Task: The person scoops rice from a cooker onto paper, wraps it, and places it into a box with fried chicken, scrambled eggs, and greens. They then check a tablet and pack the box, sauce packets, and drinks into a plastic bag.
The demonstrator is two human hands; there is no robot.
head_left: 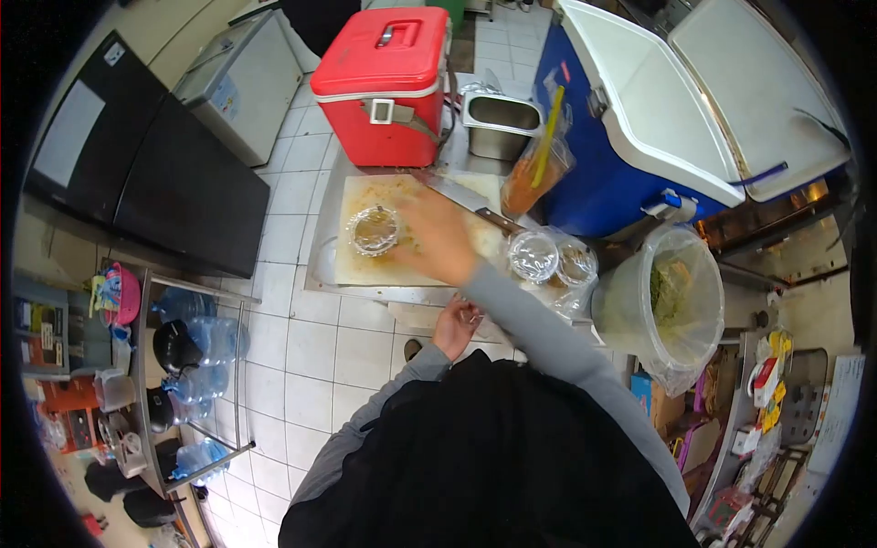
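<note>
My right hand (pixel 440 239), blurred by motion, reaches over the white cutting board (pixel 356 268) with its fingers stretched and spread. Close to its fingertips is a round clear container (pixel 374 230) covered in plastic wrap, brownish food inside. A knife (pixel 457 194) with a dark handle lies across the board's far right part. At the board's near edge, below my right forearm, my left hand (pixel 455 329) has its fingers curled in; I cannot tell what they hold. Two wrapped round containers, one with a pale top (pixel 533 256) and one brownish (pixel 575 262), stand at the board's right.
A red cooler (pixel 384 68) stands behind the board, beside a steel pan (pixel 501 114). A bag of orange-brown food (pixel 534 178) leans by a large blue cooler (pixel 585 119) with its lid up. On the right is a plastic-lined bucket (pixel 703 292) holding greens; a black fridge (pixel 146 164) stands left.
</note>
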